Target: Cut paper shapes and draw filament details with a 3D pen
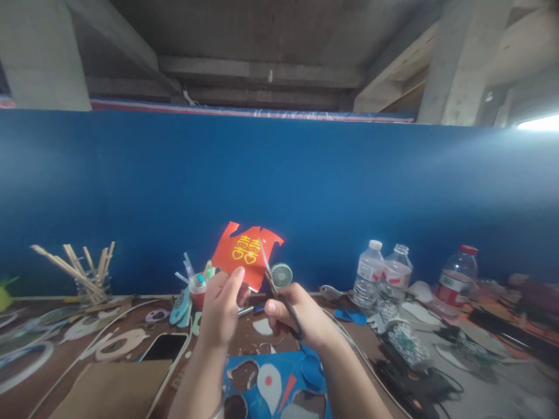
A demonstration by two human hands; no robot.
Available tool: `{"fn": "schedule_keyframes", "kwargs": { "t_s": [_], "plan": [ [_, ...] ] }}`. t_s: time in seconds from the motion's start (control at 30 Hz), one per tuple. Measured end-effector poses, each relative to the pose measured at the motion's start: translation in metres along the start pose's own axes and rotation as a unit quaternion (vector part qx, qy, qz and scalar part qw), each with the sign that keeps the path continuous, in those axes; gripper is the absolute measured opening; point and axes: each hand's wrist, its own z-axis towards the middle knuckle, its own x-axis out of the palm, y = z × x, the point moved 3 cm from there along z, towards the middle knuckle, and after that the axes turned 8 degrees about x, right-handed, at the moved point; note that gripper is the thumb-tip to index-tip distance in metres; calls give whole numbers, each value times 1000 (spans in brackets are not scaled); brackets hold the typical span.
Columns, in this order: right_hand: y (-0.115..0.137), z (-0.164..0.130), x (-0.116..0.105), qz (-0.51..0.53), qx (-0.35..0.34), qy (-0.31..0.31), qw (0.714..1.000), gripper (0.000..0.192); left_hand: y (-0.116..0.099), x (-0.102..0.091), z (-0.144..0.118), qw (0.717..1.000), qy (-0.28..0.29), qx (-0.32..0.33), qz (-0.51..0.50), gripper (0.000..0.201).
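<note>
My left hand (225,305) pinches the lower edge of a red paper piece (225,247) with yellow double-happiness characters on it. Its top edge is cut into notches. In my right hand (299,317) is a pair of scissors (271,279), the fingers closed round the dark handles. The blades point up and lie against the right part of the paper, beside the yellow print. Below the hands, a blue sheet (299,361) with cut-out holes and a white drop shape (269,387) lies on the table.
A phone (163,347) and a brown cardboard piece (113,390) lie at left, near a glass jar of sticks (94,285). A small fan (282,275) stands behind my hands. Plastic bottles (369,273) and a red-capped bottle (457,279) stand right. A blue partition (174,174) rises behind.
</note>
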Motion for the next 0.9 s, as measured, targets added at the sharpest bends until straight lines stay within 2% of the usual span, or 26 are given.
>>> {"fn": "schedule_keyframes", "kwargs": {
  "t_s": [0.07,0.2,0.4,0.57,0.73,0.9],
  "plan": [
    [-2,0,0,-14,29,-7,999,55,-7,2,-1,998,-26,3,49,36],
    [-4,1,2,-30,56,-26,998,53,-19,6,-3,993,10,-11,113,35],
    [-4,2,5,-54,35,-32,997,51,-18,5,-1,992,75,6,100,25],
    [-3,2,7,-47,23,-11,999,50,-16,0,1,988,62,-3,141,29],
    [-2,2,8,-41,14,-17,999,50,-20,2,-1,976,95,17,196,32],
    [3,1,12,-21,0,-11,1000,53,-25,5,-3,971,94,27,218,35]
  ]
}}
